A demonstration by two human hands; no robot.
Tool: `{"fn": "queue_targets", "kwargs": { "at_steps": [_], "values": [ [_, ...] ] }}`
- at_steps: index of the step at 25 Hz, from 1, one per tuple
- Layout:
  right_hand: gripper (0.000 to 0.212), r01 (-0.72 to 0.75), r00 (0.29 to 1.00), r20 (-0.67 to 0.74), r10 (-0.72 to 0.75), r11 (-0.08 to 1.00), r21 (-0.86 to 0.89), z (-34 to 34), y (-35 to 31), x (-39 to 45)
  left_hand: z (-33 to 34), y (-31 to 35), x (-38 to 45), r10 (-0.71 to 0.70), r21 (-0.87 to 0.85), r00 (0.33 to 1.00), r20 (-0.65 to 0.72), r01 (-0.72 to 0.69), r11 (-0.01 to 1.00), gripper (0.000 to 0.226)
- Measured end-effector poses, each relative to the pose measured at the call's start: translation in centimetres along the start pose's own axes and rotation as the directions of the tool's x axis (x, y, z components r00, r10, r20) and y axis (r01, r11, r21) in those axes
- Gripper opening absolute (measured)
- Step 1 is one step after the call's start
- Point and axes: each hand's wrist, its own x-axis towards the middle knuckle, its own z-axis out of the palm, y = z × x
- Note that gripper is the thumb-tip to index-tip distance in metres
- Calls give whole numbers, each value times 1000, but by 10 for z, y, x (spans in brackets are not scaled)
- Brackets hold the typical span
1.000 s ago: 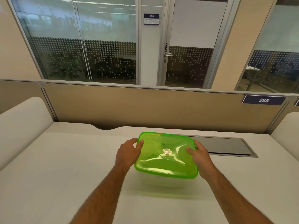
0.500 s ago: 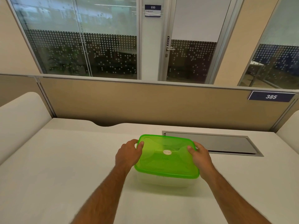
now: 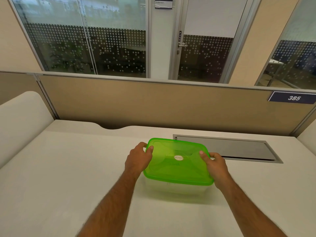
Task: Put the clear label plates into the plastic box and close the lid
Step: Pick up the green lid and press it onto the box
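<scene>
1. Plastic box [image 3: 174, 189] sits in the lower middle of the frame on the pale surface [image 3: 68, 168], just in front of the grey recessed panel [image 3: 227, 148] at centre right. Its walls are cloudy and see-through, and I cannot make out the clear label plates inside; they are either hidden under the lid or too transparent to show.

2. Green lid [image 3: 177, 161] covers the whole top of the box, its rim overhanging the walls on every visible side. It looks level, so I judge it is on; whether every edge has snapped home cannot be told from here.

3. Left hand [image 3: 137, 159] clasps the lid's left edge, thumb pressed on top near the far corner and fingers curled down over the rim.

4. Right hand [image 3: 215, 165] does the same on the right edge, thumb on top, fingers wrapped around the side. Both hands are closed on the lid, neither lying flat.

5. Handling, as a judgement: the box seems light and thin-walled, stiff enough to keep its shape yet likely to flex if squeezed at mid-wall. The smooth plastic may slide on this surface. The rim and corners are the firmest places to take hold, and pressing down there, corner by corner, should seat the lid.

6. Round sticker [image 3: 178, 157] marks the lid's centre, between the two thumbs.
</scene>
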Motion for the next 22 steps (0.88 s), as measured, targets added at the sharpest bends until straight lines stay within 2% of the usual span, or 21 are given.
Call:
{"fn": "queue_targets", "kwargs": {
  "at_steps": [8,11,16,19,22],
  "values": [
    [43,64,997,-33,-67,994,-88,0,0,0,-1,3,7,-37,-13,999,30,38,999,37],
    [42,80,995,-43,-85,990,-114,0,0,0,0,10,15,-89,-73,996,21,91,993,32],
    [41,86,995,-43,-92,989,-121,0,3,2,3,17,30,-145,-232,988,57,155,960,52],
    [40,91,995,-39,-96,988,-124,0,4,3,5,21,45,-182,-260,979,95,201,945,46],
    [39,97,994,-46,-103,987,-125,0,5,4,7,22,54,-209,-393,963,172,261,882,42]
  ]
}}
